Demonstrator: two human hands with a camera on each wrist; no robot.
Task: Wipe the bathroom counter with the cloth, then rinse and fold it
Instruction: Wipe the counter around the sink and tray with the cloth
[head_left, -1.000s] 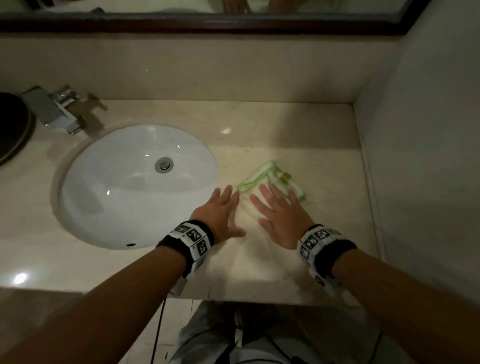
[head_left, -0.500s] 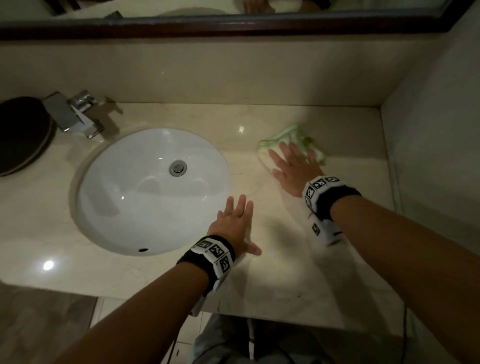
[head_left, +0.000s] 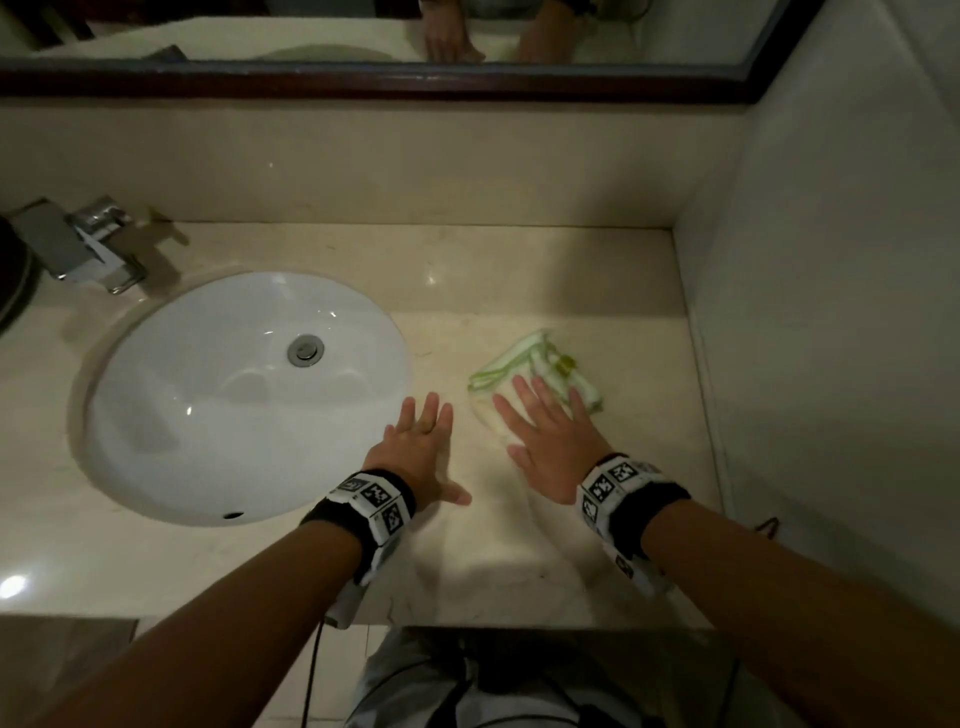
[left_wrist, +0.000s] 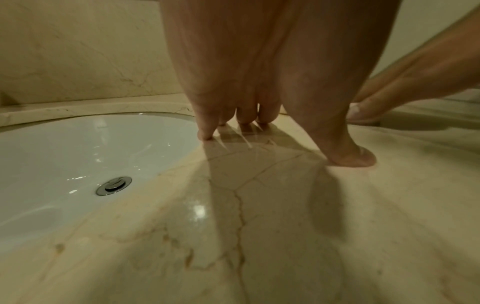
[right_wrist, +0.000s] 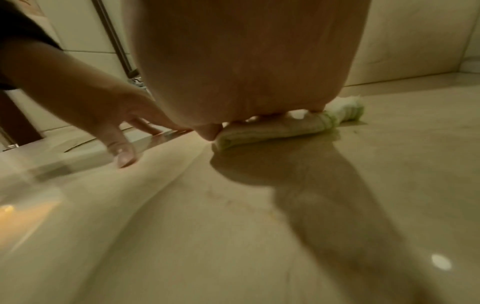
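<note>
A bunched white cloth with green stripes (head_left: 524, 364) lies on the beige marble counter (head_left: 519, 561), right of the sink. My right hand (head_left: 545, 436) lies flat on the cloth's near part with straight, spread fingers, pressing it down. In the right wrist view the cloth (right_wrist: 280, 129) is squashed under my right hand (right_wrist: 246, 115). My left hand (head_left: 415, 447) rests flat on the bare counter by the sink's right rim, fingers straight, holding nothing. In the left wrist view the fingertips (left_wrist: 205, 135) of my left hand and its thumb touch the marble.
A white oval sink (head_left: 244, 395) with a metal drain (head_left: 305, 349) is set into the counter at left. A chrome tap (head_left: 83, 244) stands at the back left. A wall (head_left: 831, 312) bounds the counter on the right, a mirror (head_left: 363, 31) hangs behind.
My right hand has slid the cloth back from the far part of the counter toward the front edge. The left hand has stayed flat beside the sink.
</note>
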